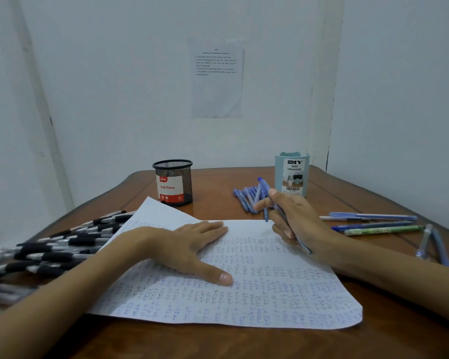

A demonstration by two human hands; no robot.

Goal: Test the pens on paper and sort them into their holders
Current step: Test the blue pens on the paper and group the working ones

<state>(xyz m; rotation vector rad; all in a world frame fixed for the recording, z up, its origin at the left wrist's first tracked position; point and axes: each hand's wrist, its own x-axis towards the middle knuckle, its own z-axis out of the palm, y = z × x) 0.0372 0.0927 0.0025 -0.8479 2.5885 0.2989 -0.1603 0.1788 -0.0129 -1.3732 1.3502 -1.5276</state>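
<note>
A sheet of paper [270, 294] covered in blue test scribbles lies on the wooden table [218, 203]. My left hand [187, 244] presses flat on it, fingers straight. My right hand [298, 218] hovers over the sheet's far right corner and grips two blue pens: one [263, 186] sticks up past my thumb, the other [303, 246] slants down out of my palm. Behind it lies a small pile of blue pens [244, 198]. A black mesh holder [174, 182] labelled "Ball Pens" stands at the back left, a light blue desk organizer [292, 174] at the back right.
Many black-grip pens [49, 255] are heaped at the left table edge. Loose pens lie to the right: pale blue ones [373, 216], a green one [381, 230], and two more [436, 244] near the edge. A printed sheet [217, 79] is stuck to the wall.
</note>
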